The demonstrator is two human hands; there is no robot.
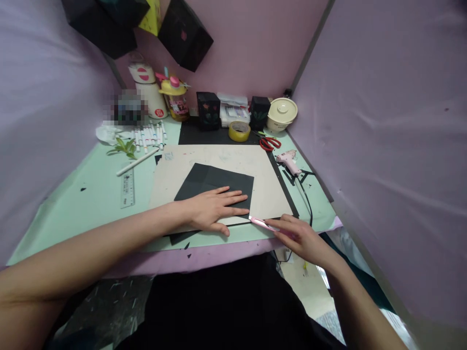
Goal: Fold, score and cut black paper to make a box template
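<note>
My left hand (215,209) lies flat with spread fingers on a sheet of black paper (226,181), pressing it against a pale board (175,170). Faint fold lines cross the paper. Between the fingers of my right hand (297,236) is a pink utility knife (260,223), its tip at the paper's lower right corner, close to my left fingertips. Under the board, a further dark sheet (182,236) sticks out at the front edge.
Right of the board lie a pink glue gun (290,163) and red-handled scissors (270,143). Yellow tape (239,131), a lidded bowl (282,114) and black boxes (208,111) stand behind. To the left are a ruler (127,187), a white stick (136,163) and several markers (146,136).
</note>
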